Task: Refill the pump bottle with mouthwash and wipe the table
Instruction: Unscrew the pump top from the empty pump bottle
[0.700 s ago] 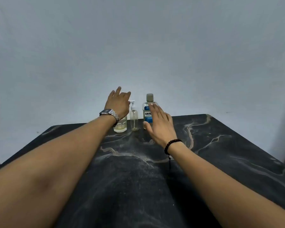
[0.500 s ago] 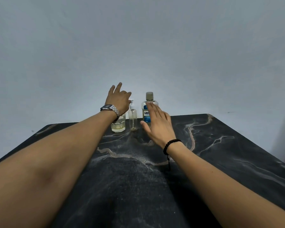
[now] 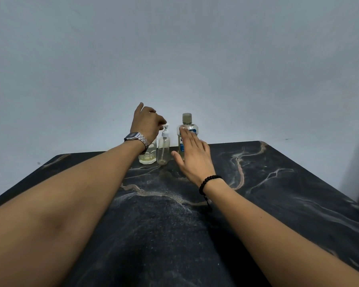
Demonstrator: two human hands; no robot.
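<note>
A short glass (image 3: 147,157) with a little yellowish liquid stands at the far edge, and the plain pale wall (image 3: 174,54) rises behind it.

Prob. a home; marble-look table (image 3: 278,193), bare wall (image 3: 174,48).

My left hand (image 3: 146,123) pinches the pump bottle (image 3: 163,149) at its nozzle (a glass (image 3: 147,157) stands under my wrist); my right hand (image 3: 192,157), fingers spread, reaches the mouthwash bottle (image 3: 187,129) on the bench (image 3: 278,193).
</note>
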